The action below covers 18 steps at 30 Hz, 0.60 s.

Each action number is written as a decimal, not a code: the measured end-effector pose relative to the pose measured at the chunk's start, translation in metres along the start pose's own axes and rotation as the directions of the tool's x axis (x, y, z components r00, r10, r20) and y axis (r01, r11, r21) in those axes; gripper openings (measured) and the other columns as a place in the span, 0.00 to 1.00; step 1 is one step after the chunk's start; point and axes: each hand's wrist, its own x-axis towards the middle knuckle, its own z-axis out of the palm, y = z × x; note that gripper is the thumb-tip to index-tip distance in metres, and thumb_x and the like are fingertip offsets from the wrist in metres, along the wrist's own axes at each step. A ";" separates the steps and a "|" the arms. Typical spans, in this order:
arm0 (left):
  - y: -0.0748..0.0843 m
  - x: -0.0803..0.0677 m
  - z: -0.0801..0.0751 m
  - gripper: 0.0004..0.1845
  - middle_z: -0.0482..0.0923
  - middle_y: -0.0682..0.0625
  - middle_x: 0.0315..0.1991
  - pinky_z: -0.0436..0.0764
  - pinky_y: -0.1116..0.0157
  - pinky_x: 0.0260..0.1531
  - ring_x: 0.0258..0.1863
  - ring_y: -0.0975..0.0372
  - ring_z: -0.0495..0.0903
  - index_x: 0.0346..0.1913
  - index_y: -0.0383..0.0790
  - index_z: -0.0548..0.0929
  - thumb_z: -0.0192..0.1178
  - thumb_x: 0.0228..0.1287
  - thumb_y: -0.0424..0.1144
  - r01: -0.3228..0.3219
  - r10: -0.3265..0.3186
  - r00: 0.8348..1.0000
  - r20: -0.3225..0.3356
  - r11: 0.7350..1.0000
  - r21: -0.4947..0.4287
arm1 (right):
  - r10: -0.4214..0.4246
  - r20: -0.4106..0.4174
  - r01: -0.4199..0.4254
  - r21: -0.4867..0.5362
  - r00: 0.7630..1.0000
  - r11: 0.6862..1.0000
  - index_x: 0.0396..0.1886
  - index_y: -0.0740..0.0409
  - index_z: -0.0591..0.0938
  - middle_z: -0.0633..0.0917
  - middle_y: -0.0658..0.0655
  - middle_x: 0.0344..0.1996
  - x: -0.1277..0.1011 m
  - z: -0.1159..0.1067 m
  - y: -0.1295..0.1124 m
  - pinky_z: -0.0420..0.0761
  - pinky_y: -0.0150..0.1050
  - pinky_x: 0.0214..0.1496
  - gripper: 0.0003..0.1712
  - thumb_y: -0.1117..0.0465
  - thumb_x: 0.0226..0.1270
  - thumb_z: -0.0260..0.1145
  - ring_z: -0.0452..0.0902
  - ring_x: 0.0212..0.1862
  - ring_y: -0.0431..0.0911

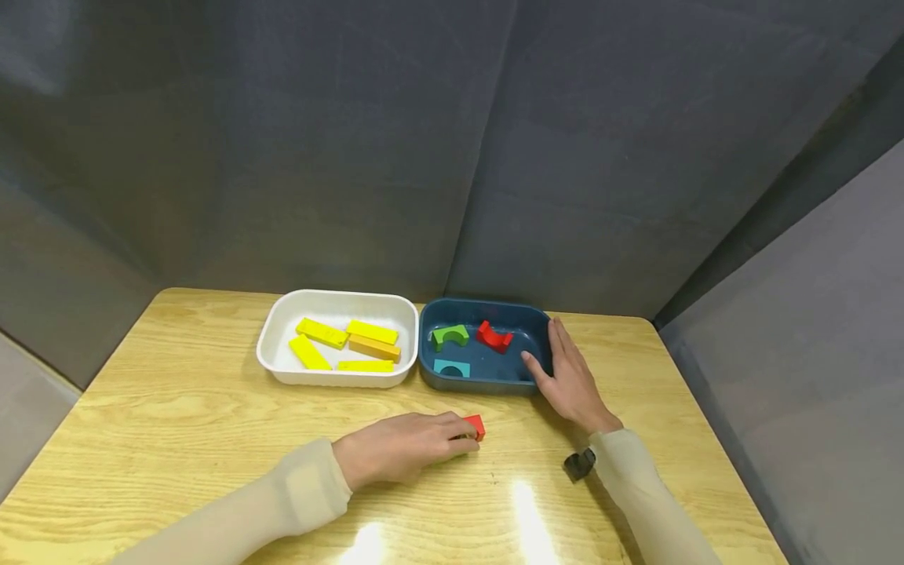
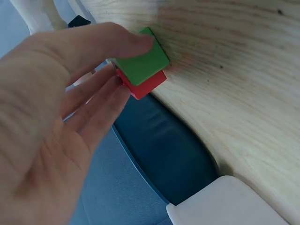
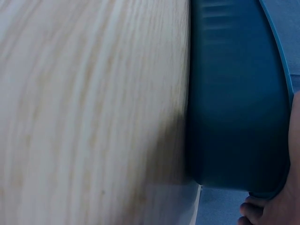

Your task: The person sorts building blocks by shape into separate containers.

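My left hand [image 1: 413,447] is low over the table in front of the bins, pinching small blocks between thumb and fingers. In the left wrist view these are a green block [image 2: 144,63] under the thumb and a red block [image 2: 151,86] against it on the fingers' side. From the head only the red one shows past the fingertips. My right hand [image 1: 574,384] holds the right end of a dark blue bin [image 1: 487,385], thumb over the rim and fingers along the outer side. Inside lie arch-shaped blocks: green [image 1: 450,336], red [image 1: 494,337] and light blue [image 1: 452,367].
Left of the blue bin, right up beside it, stands a white bin [image 1: 332,378] with several yellow blocks [image 1: 321,332] and an orange-yellow one [image 1: 374,348]. Both bins are near the back edge of the wooden table [image 1: 176,408]. A grey curtain [image 1: 339,157] hangs behind.
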 end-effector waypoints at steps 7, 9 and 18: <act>0.001 0.005 -0.001 0.27 0.78 0.56 0.67 0.79 0.72 0.64 0.64 0.66 0.77 0.72 0.47 0.80 0.70 0.72 0.32 -0.008 0.007 1.000 0.006 0.992 0.126 | 0.002 0.002 -0.002 0.012 1.000 1.000 0.88 0.64 0.44 0.43 0.63 0.88 0.000 0.001 0.000 0.49 0.66 0.85 0.55 0.32 0.83 0.52 0.43 0.86 0.65; 0.002 0.007 -0.001 0.27 0.79 0.57 0.66 0.79 0.73 0.62 0.63 0.66 0.77 0.70 0.47 0.81 0.72 0.71 0.32 -0.014 0.013 1.000 0.008 0.987 0.158 | 0.002 0.001 -0.002 0.014 1.000 1.000 0.88 0.64 0.45 0.43 0.63 0.88 0.000 0.001 0.000 0.49 0.67 0.85 0.55 0.32 0.83 0.52 0.44 0.86 0.65; 0.007 0.012 -0.005 0.24 0.82 0.58 0.62 0.79 0.73 0.63 0.60 0.67 0.79 0.64 0.49 0.85 0.74 0.66 0.30 -0.064 0.064 0.998 0.006 0.980 0.186 | -0.001 -0.005 0.001 0.015 1.000 1.000 0.88 0.65 0.45 0.44 0.64 0.88 -0.001 0.000 0.000 0.49 0.67 0.85 0.54 0.34 0.84 0.53 0.44 0.86 0.65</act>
